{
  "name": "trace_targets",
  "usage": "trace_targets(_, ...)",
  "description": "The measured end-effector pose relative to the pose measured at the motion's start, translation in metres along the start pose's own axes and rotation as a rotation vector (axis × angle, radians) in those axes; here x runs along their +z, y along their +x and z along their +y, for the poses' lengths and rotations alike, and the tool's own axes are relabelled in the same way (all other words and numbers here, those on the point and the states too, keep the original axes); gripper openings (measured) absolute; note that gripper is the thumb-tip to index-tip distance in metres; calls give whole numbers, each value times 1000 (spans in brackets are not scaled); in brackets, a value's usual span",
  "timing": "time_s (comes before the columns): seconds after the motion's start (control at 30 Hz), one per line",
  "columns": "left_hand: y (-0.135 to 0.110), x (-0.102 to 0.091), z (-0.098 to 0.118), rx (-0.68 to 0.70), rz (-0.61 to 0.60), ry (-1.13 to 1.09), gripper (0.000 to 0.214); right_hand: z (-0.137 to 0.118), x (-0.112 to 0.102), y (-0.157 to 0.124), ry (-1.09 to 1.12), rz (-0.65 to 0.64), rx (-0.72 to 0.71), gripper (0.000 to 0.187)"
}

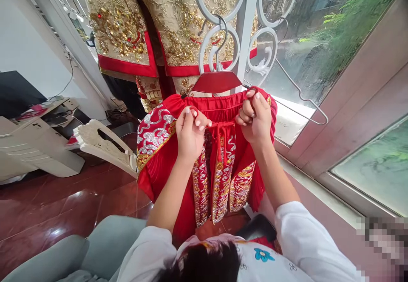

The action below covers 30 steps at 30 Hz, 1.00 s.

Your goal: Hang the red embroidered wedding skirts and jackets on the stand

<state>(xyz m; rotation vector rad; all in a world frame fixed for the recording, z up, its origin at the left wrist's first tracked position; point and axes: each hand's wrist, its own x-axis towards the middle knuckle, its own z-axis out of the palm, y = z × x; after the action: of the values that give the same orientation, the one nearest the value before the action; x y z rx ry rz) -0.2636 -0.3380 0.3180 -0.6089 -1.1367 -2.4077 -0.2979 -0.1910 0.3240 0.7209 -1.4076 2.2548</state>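
Note:
A red pleated skirt (159,167) with silver and gold embroidered panels hangs from a red hanger (216,81) hooked on a white scrolled metal rack (245,31). My left hand (189,133) is closed, pinching a thin red cord at the skirt's waistband. My right hand (255,118) is closed too, gripping the waistband's right end near the top edge. A red tie dangles between the two hands.
A gold embroidered garment with red trim (143,27) hangs behind the skirt. A wire hanger (302,103) hangs by the window (334,40) at right. A white ornate chair (105,144) and a white machine (35,146) stand at left on the red tiled floor (63,205).

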Motion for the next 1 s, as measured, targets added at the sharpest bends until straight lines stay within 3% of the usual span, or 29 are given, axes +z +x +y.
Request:
trace_targets(0.13,6,0,21,-153,-79,-33,32,-19,-1,16,-63,-104,53,26)
trace_targets(0.27,6,-6,33,-197,-120,107,37,-25,-5,24,-157,-128,98,28)
trace_targets(0.37,6,-16,25,-155,-129,229,40,-11,-12,25,-223,-95,136,29)
trace_targets(0.5,3,-35,11,20,-141,358,35,9,-25,20,-235,-54,147,29)
trace_targets(0.63,-6,-52,13,269,-82,749,27,5,-43,11,-282,102,77,26)
trace_targets(0.8,-26,-47,24,577,45,1355,8,0,-62,-12,-318,346,176,32)
trace_targets(0.87,-37,-42,23,614,117,1449,12,5,-61,-27,-309,457,179,38)
trace_targets(0.93,-51,-39,15,601,200,1431,22,12,-51,-46,-399,571,90,38)
trace_targets(1.0,-65,-38,1,448,171,1358,14,19,-31,-66,-579,592,-66,32)
